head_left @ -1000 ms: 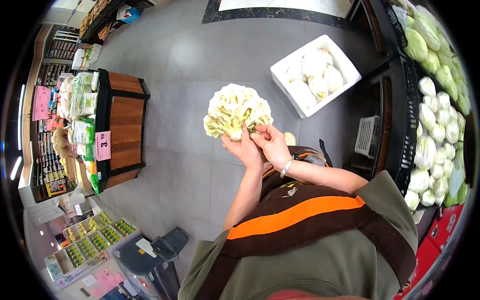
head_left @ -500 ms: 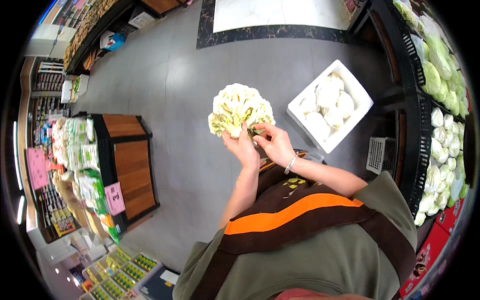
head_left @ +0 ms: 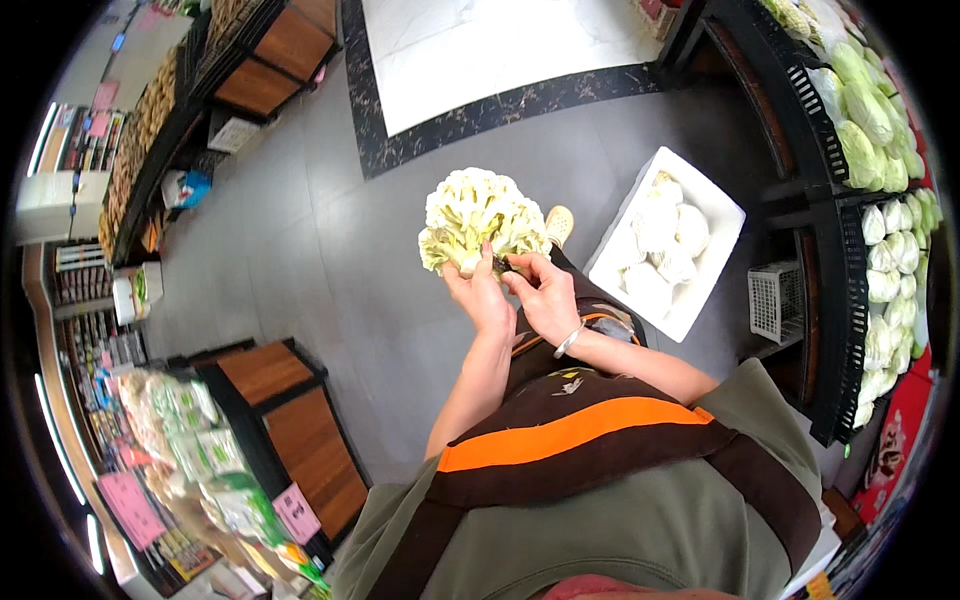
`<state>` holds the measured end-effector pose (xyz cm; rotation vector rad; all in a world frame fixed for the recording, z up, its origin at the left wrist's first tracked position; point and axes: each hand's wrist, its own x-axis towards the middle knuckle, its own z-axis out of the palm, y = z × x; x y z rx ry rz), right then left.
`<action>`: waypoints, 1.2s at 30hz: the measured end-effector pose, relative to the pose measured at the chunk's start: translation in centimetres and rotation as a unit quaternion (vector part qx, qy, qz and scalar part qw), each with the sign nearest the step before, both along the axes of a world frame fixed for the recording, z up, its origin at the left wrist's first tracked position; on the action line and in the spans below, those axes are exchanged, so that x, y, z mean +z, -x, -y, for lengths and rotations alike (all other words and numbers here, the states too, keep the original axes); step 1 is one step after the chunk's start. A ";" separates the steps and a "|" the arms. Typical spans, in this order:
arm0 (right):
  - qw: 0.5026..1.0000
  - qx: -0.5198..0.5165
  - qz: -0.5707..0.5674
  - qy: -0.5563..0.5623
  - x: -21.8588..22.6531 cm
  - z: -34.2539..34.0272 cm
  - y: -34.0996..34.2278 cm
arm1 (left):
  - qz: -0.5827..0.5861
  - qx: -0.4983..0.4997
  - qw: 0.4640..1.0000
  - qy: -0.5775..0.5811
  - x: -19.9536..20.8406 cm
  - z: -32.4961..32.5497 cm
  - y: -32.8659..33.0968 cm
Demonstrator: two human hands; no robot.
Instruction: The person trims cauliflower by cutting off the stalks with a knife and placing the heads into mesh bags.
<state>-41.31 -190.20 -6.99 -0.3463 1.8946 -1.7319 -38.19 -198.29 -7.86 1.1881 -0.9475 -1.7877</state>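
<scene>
Two bare hands (head_left: 482,300) hold a pale cauliflower (head_left: 484,212).

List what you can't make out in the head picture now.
All head view:
Cauliflower: lower edge partly covered by left hand and right hand; far side turned away.
Dark bit by the right hand: too small to identify.
Box: floor hidden under white bundles.
Cabbages, upper right: cut off by picture's rim.
</scene>
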 end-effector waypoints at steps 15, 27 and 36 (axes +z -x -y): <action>0.993 -0.101 -0.007 -0.055 1.4 9.8 30.2 | -0.025 -0.134 0.991 -0.014 0.6 10.4 32.9; 0.914 -0.402 -0.052 -0.026 -0.7 11.6 52.9 | 0.001 -0.351 0.935 -0.045 1.0 9.9 58.5; 0.846 -0.490 0.025 0.212 4.6 9.1 64.6 | -0.054 -0.524 0.848 -0.048 1.7 11.6 76.6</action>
